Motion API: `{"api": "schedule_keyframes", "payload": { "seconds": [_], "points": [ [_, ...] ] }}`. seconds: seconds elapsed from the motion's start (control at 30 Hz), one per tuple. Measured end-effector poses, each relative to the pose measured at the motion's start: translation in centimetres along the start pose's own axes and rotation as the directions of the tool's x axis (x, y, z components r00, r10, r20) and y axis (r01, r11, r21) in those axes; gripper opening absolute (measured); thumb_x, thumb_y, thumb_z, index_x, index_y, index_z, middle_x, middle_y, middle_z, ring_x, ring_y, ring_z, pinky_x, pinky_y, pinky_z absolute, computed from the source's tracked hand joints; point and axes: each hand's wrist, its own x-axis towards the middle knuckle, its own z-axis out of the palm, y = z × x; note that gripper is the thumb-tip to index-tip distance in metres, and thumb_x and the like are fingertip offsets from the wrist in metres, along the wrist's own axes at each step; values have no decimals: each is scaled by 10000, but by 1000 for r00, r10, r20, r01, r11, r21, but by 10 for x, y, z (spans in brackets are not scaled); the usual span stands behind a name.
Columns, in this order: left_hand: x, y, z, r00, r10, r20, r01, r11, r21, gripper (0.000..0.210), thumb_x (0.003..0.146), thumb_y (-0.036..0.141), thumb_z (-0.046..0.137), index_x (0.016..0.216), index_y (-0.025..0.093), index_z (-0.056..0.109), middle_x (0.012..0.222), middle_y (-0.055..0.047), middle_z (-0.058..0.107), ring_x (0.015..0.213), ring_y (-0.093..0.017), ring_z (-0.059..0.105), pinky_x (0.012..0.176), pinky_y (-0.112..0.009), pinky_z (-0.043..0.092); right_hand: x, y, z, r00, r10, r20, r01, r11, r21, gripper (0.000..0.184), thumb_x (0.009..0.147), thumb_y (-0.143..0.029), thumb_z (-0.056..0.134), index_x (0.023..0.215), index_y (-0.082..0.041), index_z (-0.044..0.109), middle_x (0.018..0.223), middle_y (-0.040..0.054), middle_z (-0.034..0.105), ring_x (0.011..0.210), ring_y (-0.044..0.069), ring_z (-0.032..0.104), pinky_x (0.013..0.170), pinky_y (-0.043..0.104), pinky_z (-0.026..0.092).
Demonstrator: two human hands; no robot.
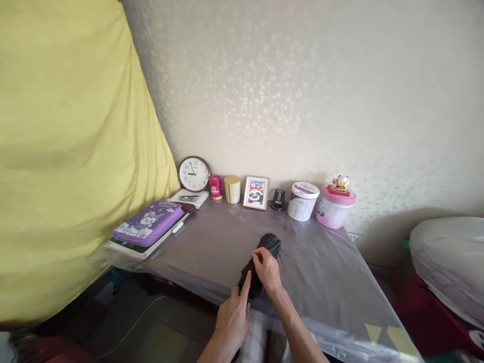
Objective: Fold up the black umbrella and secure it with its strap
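A black folded umbrella (270,243) lies slantwise on the table near its front edge, its fabric gathered in pleats. My left hand (233,311) grips the near end of it, index finger stretched along the fabric. Over the middle of the umbrella, my right hand (267,269) is closed in a pinch on the black fabric. The exact bit between thumb and finger is too small to make out. Both hands cover part of the umbrella.
The table (212,252) has a grey cover. At its back stand a clock (194,174), a pink can (216,188), a yellow-lidded jar (232,190), a picture frame (256,192), a black device (279,199) and two tubs (302,202). A purple case (148,223) lies left, by a yellow curtain (75,151).
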Motion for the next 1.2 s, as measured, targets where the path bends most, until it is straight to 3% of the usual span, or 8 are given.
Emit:
{"api": "schedule_keyframes", "payload": {
  "seconds": [0.1,0.2,0.4,0.5,0.57,0.73,0.97,1.2],
  "points": [
    [1,-4,1,1000,15,-19,-16,999,-36,684,855,170,358,1431,306,16,1042,-93,526,836,-197,578,715,-288,430,-2,10,-13,989,146,-14,-128,907,400,297,772,-405,500,840,-126,576,740,39,569,659,131,503,624,242,412],
    [4,-10,1,1000,22,-21,-25,992,-121,681,855,201,390,1434,296,44,1034,-78,556,889,-194,575,773,-284,425,-10,28,-37,968,247,-48,-181,817,548,387,706,-472,563,843,-110,569,674,25,522,596,114,454,565,231,394],
    [10,-17,-6,998,44,-35,-55,876,-479,676,821,213,443,1429,249,150,1234,-45,508,1097,-156,501,907,-240,375,-38,74,-81,912,384,-142,-343,906,246,406,650,-475,534,854,-132,609,786,68,584,679,172,512,665,309,411],
    [8,-16,-10,995,11,98,52,783,-620,668,856,279,367,1439,241,43,1078,-49,599,791,-150,612,704,-270,469,-46,79,-90,905,357,-231,-331,932,144,391,649,-465,499,833,-141,620,841,85,602,719,195,536,732,345,408],
    [6,-15,-12,990,2,138,89,756,-649,666,864,300,342,1438,246,8,1071,-55,602,663,-140,607,620,-273,477,-48,75,-91,910,354,-218,-312,928,204,407,665,-479,503,859,-139,613,840,88,603,741,199,547,742,345,419],
    [0,-12,-19,983,103,-151,-165,856,-490,644,820,203,413,1418,253,179,1371,-2,362,1214,-123,400,994,-226,313,-45,52,-83,922,375,-96,-268,798,540,510,689,-530,574,978,-111,542,889,102,600,826,198,573,777,327,458],
    [-8,-9,-16,975,145,-171,-205,883,-422,638,831,194,381,1424,241,149,1378,5,349,1203,-95,406,978,-195,312,-46,8,-71,854,462,240,-478,513,713,723,682,-579,600,1210,-130,395,1238,143,470,1043,235,536,786,319,496],
    [-10,-11,-12,970,156,-185,-225,864,-451,581,850,221,370,1408,241,210,1369,-18,360,1220,-130,389,1008,-253,303,-44,20,-64,854,488,180,-480,608,632,676,711,-568,568,1233,-176,394,1240,99,487,1106,231,495,814,317,482]
  ]
}}
